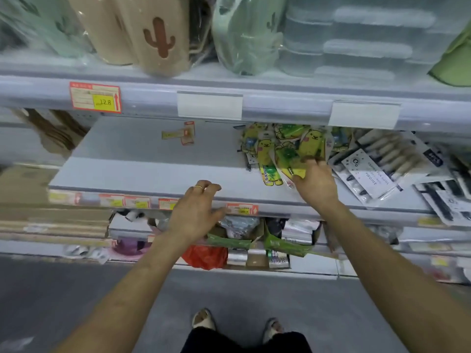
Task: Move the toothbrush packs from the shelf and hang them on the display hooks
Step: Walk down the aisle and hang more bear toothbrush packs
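Note:
A heap of yellow-green cartoon toothbrush packs (283, 146) lies on the grey middle shelf (142, 171), right of centre. My right hand (314, 183) reaches into the front of the heap and its fingers curl round one or more of the packs. My left hand (197, 208) hovers over the shelf's front edge with loosely bent fingers, a ring on one, holding nothing. No display hooks show in this view.
Black-and-white carded packs (397, 169) lie to the right of the heap. A loose price tag (182, 133) sits on the shelf's back. Bagged cactus-print containers (153, 34) fill the upper shelf; boxes and goods (254, 238) crowd the lower one. My feet stand on grey floor.

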The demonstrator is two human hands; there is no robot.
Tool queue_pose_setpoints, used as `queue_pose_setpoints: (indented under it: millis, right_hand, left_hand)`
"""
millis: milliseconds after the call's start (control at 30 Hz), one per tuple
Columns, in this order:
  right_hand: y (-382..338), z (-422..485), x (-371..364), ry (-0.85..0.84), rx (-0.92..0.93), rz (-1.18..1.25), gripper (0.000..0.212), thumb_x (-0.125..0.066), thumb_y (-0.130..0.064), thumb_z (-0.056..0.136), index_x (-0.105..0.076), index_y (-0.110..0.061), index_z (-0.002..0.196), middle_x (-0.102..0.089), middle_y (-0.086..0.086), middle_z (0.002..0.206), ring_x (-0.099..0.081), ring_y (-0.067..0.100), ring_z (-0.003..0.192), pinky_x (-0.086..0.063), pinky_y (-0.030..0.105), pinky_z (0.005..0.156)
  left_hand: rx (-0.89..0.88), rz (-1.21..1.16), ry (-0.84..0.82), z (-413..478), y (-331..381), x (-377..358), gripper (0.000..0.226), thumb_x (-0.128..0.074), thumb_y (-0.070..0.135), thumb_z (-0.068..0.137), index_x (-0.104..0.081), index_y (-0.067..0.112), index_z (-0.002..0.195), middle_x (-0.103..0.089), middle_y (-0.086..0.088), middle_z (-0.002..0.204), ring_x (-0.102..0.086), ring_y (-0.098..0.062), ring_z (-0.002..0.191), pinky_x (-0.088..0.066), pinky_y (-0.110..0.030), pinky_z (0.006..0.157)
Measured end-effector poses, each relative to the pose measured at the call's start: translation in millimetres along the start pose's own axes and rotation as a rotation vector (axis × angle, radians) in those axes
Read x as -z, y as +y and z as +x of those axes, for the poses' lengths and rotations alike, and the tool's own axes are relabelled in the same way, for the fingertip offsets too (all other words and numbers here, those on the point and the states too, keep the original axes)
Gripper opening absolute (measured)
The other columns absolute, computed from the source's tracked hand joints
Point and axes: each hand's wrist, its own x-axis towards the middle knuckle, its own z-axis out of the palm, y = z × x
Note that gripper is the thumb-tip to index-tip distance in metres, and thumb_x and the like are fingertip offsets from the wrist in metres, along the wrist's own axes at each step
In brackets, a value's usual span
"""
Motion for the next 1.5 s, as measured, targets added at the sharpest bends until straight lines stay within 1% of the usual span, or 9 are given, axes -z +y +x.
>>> queue_pose_setpoints:
  millis: [367,467,600,667,833,1000,1167,1300,1500]
  right_hand:
    - [27.1,11.5,-15.0,0.005,-0.126,0.201,0.066,-0.085,-0.02,0.086,-0.048,0.001,0.138,-0.046,0.022,0.14,-0.053,0.043,0.125,-0.046,0.045,0.104]
    - [33.7,14.7,-12.6,0.014,-0.162,0.36,0.071,-0.087,-0.016,0.082,-0.049,-0.004,0.141,-0.059,0.014,0.13,-0.061,0.033,0.111,-0.052,0.037,0.09]
    - [45.3,15.4,-9.5,-0.054,-0.199,0.694,0.035,-0.078,-0.002,0.087,-0.065,-0.014,0.118,-0.076,0.008,0.108,-0.073,0.03,0.098,-0.061,0.044,0.086]
    - [46.7,13.6,-4.3,-0.08,-0.13,0.716,0.02,-0.073,0.0,0.092,-0.07,-0.02,0.099,-0.077,0.005,0.101,-0.073,0.031,0.101,-0.06,0.045,0.091]
    - [35.5,8.6,27.1,-0.171,0.051,0.704,0.011,-0.075,-0.021,0.098,-0.075,-0.02,0.109,-0.075,-0.005,0.103,-0.071,0.016,0.095,-0.052,0.028,0.08]
    - [12.5,10.4,53.3,-0.402,0.292,0.532,0.004,-0.08,-0.028,0.093,-0.078,-0.031,0.093,-0.076,-0.012,0.093,-0.068,0.008,0.086,-0.05,0.034,0.082]
    - [-12.9,12.6,60.1,-0.492,0.432,0.411,0.011,-0.08,-0.019,0.093,-0.077,-0.03,0.094,-0.075,-0.013,0.092,-0.064,-0.005,0.086,-0.048,0.018,0.077]
    - [-9.7,7.6,45.7,-0.425,0.353,0.595,0.022,-0.079,-0.024,0.094,-0.077,-0.018,0.115,-0.075,-0.011,0.111,-0.067,-0.004,0.099,-0.052,0.014,0.086]
    - [34.9,21.5,-2.5,0.096,0.058,0.551,0.022,-0.063,-0.028,0.102,-0.07,-0.013,0.117,-0.071,0.009,0.115,-0.066,0.025,0.109,-0.055,0.039,0.098]
  left_hand:
    - [0.01,-0.062,-0.012,16.5,2.1,-13.3,0.058,-0.066,0.042,0.099,-0.049,0.022,0.151,-0.045,-0.003,0.153,-0.049,-0.027,0.136,-0.051,-0.046,0.105]
    - [-0.001,-0.068,-0.009,21.3,9.4,-18.7,0.058,-0.066,0.04,0.099,-0.048,0.023,0.151,-0.044,-0.001,0.154,-0.048,-0.026,0.137,-0.05,-0.045,0.107]
    - [-0.063,-0.093,-0.003,31.3,20.5,-22.6,0.057,-0.066,0.04,0.1,-0.047,0.023,0.151,-0.044,-0.002,0.154,-0.048,-0.026,0.137,-0.049,-0.045,0.107]
    - [-0.119,-0.105,0.016,37.2,27.7,-22.4,0.057,-0.066,0.04,0.1,-0.048,0.022,0.151,-0.046,-0.002,0.152,-0.047,-0.027,0.137,-0.047,-0.046,0.108]
    - [-0.369,-0.019,0.182,57.6,46.1,-11.6,0.061,-0.07,0.038,0.097,-0.047,0.022,0.151,-0.049,-0.003,0.148,-0.039,-0.027,0.141,-0.04,-0.048,0.113]
    - [-0.471,0.044,0.109,71.6,61.6,3.7,0.067,-0.065,0.05,0.098,-0.041,0.024,0.155,-0.051,-0.002,0.147,-0.04,-0.025,0.137,-0.032,-0.044,0.115]
    - [-0.364,-0.073,-0.196,65.1,62.5,6.5,0.035,-0.052,0.038,0.109,-0.048,0.022,0.14,-0.066,-0.006,0.109,-0.064,-0.031,0.099,-0.046,-0.039,0.075]
    - [-0.278,-0.146,-0.199,52.5,51.2,-0.2,0.022,-0.046,0.032,0.112,-0.046,0.02,0.131,-0.064,-0.006,0.099,-0.061,-0.029,0.087,-0.039,-0.038,0.066]
    - [-0.086,-0.34,-0.154,35.3,24.1,-7.6,0.009,-0.042,0.03,0.113,-0.045,0.023,0.118,-0.068,-0.007,0.092,-0.065,-0.025,0.077,-0.05,-0.043,0.064]
